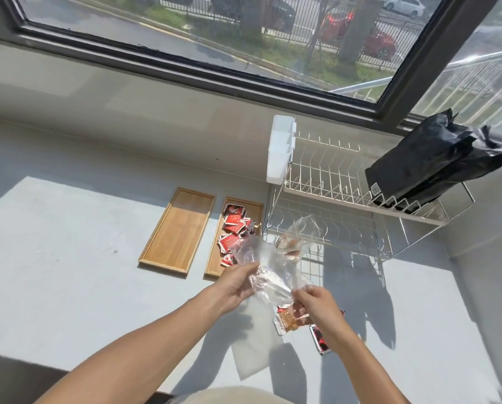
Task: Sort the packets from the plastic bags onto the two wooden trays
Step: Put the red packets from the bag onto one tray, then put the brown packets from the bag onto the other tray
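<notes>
Both my hands hold a clear plastic bag (268, 266) above the grey counter. My left hand (238, 282) grips its left side and my right hand (316, 301) pinches its lower right edge. A few brown packets show inside its far end (290, 244). Two wooden trays lie beyond: the left tray (178, 228) holds nothing, the right tray (255, 208) holds several red packets (234, 225). Under my right hand lie a brown packet (286, 320) and a red packet (321, 341). Another flat clear bag (254, 354) lies on the counter below my hands.
A white wire dish rack (331, 182) with a white cutlery holder (281, 150) stands right of the trays. A black bag (430, 164) rests in the rack. A window ledge (156, 112) runs along the back.
</notes>
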